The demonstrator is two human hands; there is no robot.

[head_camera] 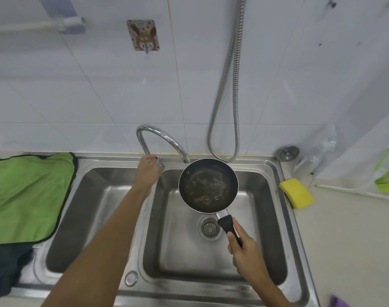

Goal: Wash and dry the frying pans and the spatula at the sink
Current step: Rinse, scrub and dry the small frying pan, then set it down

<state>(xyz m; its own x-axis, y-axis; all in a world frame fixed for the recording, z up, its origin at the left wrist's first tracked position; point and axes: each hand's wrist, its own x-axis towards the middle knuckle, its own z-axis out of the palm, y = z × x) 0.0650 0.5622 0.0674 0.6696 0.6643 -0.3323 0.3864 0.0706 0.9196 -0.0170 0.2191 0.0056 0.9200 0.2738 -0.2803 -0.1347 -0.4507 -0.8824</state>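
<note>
Grip: right hand (246,251) wraps frying pan (208,185) handle; left hand (149,167) pinches tap (160,140) knob.
Risk: tap opened hard probably splashes greasy water out of the sink (275,173).

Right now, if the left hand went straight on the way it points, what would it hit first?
The left hand has its fingers at the tap handle by the faucet base, so that metal comes first; beyond it, the tiled wall. Depth is hard to judge here.
</note>
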